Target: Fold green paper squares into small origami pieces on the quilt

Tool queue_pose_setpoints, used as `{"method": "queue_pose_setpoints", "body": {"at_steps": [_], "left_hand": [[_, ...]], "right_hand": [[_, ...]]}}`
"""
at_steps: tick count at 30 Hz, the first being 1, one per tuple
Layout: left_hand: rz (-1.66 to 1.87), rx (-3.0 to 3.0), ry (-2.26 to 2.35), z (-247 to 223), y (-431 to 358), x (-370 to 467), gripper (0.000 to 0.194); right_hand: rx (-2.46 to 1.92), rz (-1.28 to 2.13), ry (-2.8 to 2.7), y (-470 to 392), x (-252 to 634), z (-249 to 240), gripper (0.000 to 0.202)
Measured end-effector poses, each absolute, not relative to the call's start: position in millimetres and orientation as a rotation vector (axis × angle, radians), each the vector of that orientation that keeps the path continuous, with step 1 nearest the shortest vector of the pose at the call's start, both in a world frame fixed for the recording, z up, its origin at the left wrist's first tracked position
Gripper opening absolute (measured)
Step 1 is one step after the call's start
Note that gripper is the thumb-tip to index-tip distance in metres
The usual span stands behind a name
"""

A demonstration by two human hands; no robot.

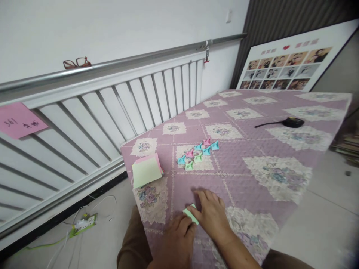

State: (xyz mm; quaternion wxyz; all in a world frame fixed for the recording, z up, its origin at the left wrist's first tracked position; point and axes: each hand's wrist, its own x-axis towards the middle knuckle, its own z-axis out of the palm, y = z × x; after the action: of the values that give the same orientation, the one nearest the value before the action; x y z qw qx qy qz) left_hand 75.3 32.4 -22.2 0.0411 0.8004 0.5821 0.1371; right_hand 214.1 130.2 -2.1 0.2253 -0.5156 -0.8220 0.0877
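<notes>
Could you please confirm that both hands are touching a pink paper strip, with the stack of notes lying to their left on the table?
Not quite: in the head view, the paper strip that the left hand and right hand touch is light green, not pink. The stack of notes does lie to their left on the table.

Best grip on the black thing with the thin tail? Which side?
Probably the rounded body, pinched across its sides from above, coming from the near side: it's the bulkiest part, lying on the tablecloth with open space around. I'd avoid the tail: thin, pointing left.
</notes>
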Motion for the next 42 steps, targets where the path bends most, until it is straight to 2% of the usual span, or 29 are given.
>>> {"method": "queue_pose_setpoints", "body": {"at_steps": [3,7,21,26,30,33,42], "left_hand": [[0.439,2.502,1.752,-21,34,73,0.03],[0.446,2.544,1.67,-16,37,66,0.033],[0.385,2.44,1.554,-24,37,59,0.038],[0.383,2.375,1.539,-13,35,57,0.04],[0.373,2.366,1.545,-6,33,56,0.041],[0.391,2.359,1.536,2,32,56,0.042],[0.64,2.224,1.527,3,44,54,0.023]], "right_hand": [[-1.492,0.155,-2.268,126,211,-4,0.061],[-1.606,0.103,-2.264,127,206,-8,0.065],[-1.711,0.036,-2.204,131,197,-11,0.035],[-1.673,0.135,-2.128,127,207,-9,0.035],[-1.651,0.095,-2.131,108,219,-10,0.046],[-1.677,0.138,-2.045,97,227,-12,0.038],[-1.572,0.325,-2.113,92,220,0,0.017]]}}
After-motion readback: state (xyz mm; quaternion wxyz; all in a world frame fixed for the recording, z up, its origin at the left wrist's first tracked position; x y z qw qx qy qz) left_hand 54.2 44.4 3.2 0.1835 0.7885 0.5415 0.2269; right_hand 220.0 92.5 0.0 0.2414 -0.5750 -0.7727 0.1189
